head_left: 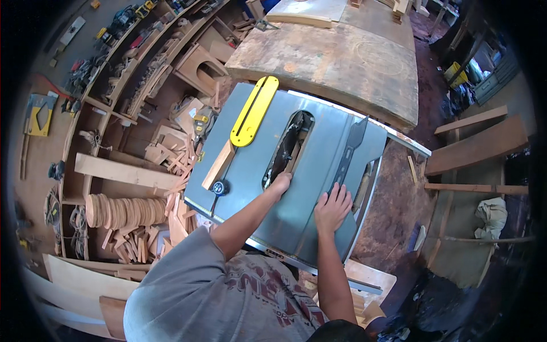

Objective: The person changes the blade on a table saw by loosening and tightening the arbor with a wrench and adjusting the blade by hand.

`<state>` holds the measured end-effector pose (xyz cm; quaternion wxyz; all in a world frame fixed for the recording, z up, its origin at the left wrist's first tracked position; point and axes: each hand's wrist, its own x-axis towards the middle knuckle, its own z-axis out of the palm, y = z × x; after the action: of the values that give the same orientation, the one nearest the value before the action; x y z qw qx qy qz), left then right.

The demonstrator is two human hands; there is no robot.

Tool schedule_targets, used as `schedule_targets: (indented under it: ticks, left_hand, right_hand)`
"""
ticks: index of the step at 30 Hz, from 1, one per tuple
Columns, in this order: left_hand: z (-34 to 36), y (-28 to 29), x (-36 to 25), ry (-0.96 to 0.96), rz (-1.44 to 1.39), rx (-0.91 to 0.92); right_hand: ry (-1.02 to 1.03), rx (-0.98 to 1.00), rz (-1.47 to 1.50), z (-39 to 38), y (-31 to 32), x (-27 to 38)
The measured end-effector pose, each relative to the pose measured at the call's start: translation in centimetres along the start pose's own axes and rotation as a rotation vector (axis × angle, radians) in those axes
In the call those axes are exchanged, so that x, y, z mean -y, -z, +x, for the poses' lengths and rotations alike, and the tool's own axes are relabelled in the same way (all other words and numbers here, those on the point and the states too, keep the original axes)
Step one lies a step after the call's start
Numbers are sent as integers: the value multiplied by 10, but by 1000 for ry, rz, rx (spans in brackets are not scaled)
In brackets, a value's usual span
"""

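A table saw with a grey metal top stands before me, its long throat opening uncovered and dark inside. My left hand reaches into the near end of that opening; its fingers are mostly hidden there. My right hand lies flat on the saw top with fingers spread, its fingertips at the near end of a black push stick. A yellow throat plate with a long slot lies at the far left of the top. Near it are a wooden strip and a round dark dial.
A worn wooden workbench stands beyond the saw. To the left are shelves of power tools, a row of wooden discs and piled offcuts. Curved boards lean at the right.
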<state>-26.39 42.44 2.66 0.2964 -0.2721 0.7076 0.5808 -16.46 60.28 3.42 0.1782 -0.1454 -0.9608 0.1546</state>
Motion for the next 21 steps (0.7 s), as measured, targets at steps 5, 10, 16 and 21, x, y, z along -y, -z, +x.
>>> schedule_targets:
  ticks: [5,10,16,21]
  left_hand:
    - [-51,51,-11,-162,324,116]
    - [-134,95,19,-587,663,51]
    - [-276,227,46,-697,216,-302]
    - [-328,343,132,-503,-795,-1123]
  right_hand:
    - [51,18,-8,1,1,10]
    - [21,4,-56,-2,-2,7]
    - [83,-13,-42,-4,-5,7]
    - [96,-10,-42,-4,-7,7]
